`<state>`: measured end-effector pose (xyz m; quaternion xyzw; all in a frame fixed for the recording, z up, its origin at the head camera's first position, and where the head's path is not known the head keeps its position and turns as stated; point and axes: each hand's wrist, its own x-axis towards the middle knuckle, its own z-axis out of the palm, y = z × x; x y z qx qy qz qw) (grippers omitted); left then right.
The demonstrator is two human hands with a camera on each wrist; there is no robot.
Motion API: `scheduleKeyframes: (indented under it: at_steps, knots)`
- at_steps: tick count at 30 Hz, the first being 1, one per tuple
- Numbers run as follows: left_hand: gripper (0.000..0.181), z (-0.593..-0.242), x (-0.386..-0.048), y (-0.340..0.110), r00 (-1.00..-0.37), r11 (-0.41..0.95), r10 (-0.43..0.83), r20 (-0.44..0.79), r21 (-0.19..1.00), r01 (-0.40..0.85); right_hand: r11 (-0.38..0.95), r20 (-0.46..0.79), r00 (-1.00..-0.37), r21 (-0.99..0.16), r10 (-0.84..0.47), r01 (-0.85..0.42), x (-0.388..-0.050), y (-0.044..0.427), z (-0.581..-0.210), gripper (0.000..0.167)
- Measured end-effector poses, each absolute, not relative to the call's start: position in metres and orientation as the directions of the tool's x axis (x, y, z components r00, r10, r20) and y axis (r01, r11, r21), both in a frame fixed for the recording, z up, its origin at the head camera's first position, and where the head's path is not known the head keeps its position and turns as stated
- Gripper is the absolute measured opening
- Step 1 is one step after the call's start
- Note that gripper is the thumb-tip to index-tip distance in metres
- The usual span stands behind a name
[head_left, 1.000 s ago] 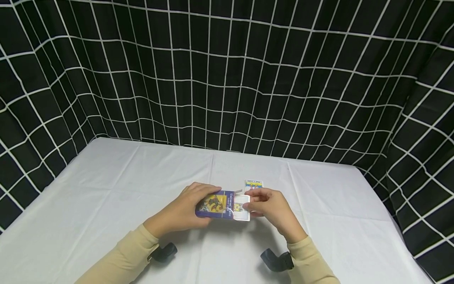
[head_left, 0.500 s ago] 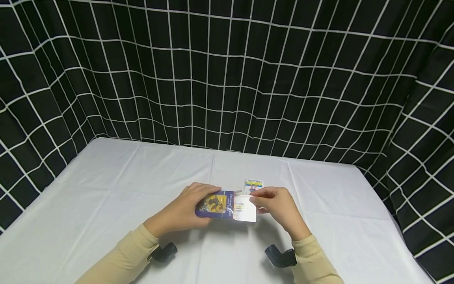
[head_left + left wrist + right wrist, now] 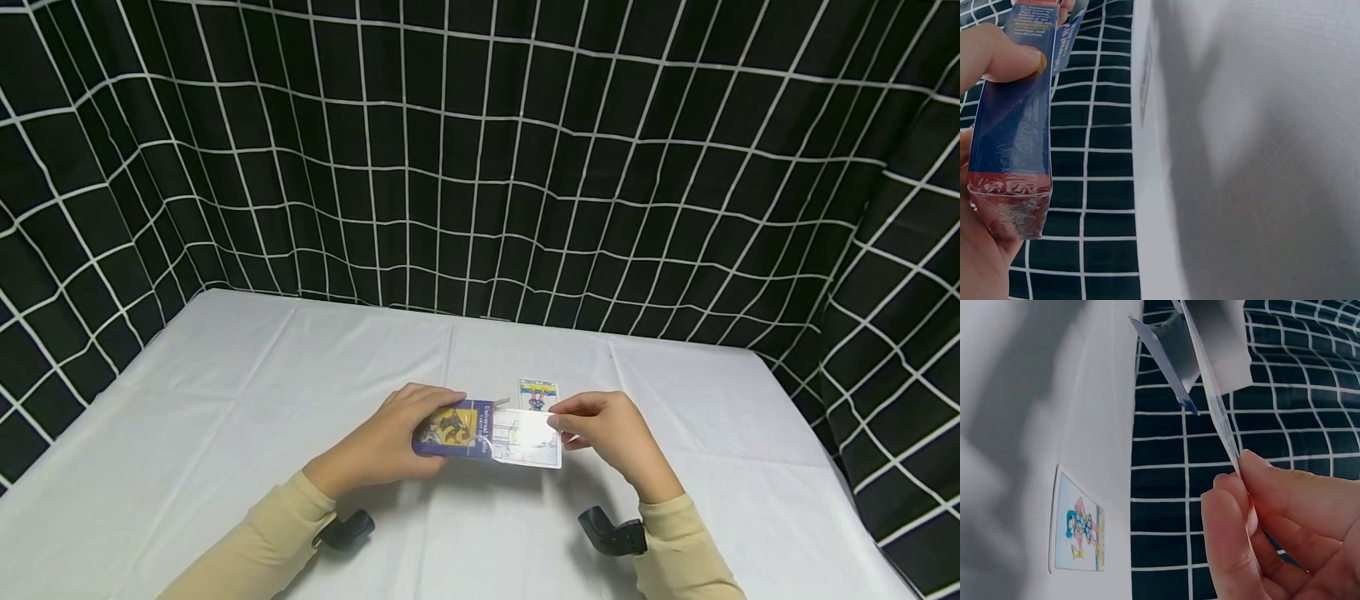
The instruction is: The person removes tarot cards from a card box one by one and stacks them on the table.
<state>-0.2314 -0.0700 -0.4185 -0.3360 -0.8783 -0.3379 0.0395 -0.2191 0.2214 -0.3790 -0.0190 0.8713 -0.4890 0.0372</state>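
A blue tarot card box (image 3: 453, 432) lies across my left hand (image 3: 390, 437), which grips it by its long edges above the table. In the left wrist view the thumb presses the narrow blue side of the box (image 3: 1013, 125). Thumb and fingers of my right hand (image 3: 611, 433) pinch the corner of a tarot card (image 3: 525, 437) that sticks out of the box's right end. Edge-on, the card (image 3: 1216, 403) shows in the right wrist view, beside the box's raised flap (image 3: 1163, 365). The part of the card inside the box is hidden.
Another tarot card (image 3: 536, 393) lies face up on the white tablecloth (image 3: 360, 350), just behind the right hand. A black curtain with a white grid (image 3: 480, 167) stands behind the table and at its sides. Dark wrist cameras (image 3: 613, 532) sit under the sleeves.
My right hand has moved to the right, drawing the pinched card farther out of the box. More of the card on the table shows. My left hand and the box stay nearly still.
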Motion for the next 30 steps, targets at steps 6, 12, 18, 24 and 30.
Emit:
scheduleKeyframes:
  at_steps: [6,12,18,24,30]
  knots:
    - [0.079,-0.419,-0.231,-0.070,-0.772,0.544,0.560,0.303,0.568,0.618,0.548,-0.060,-0.995,-0.836,-0.082,0.005,-0.219,0.228,-0.377,0.023]
    - [0.079,-0.418,-0.231,-0.071,-0.785,0.548,0.550,0.285,0.587,0.597,0.555,-0.068,-0.994,-0.832,-0.084,0.010,-0.219,0.236,-0.374,0.025]
    - [0.078,-0.417,-0.231,-0.071,-0.779,0.550,0.552,0.297,0.573,0.608,0.548,-0.077,-0.992,-0.836,-0.098,0.011,-0.220,0.241,-0.372,0.027]
    - [0.080,-0.416,-0.232,-0.073,-0.793,0.558,0.540,0.281,0.586,0.587,0.501,-0.101,-0.988,-0.865,-0.116,0.030,-0.221,0.247,-0.369,0.029]
    - [0.080,-0.415,-0.233,-0.074,-0.796,0.554,0.536,0.280,0.595,0.582,0.452,-0.131,-0.982,-0.891,-0.139,0.055,-0.222,0.252,-0.368,0.032]
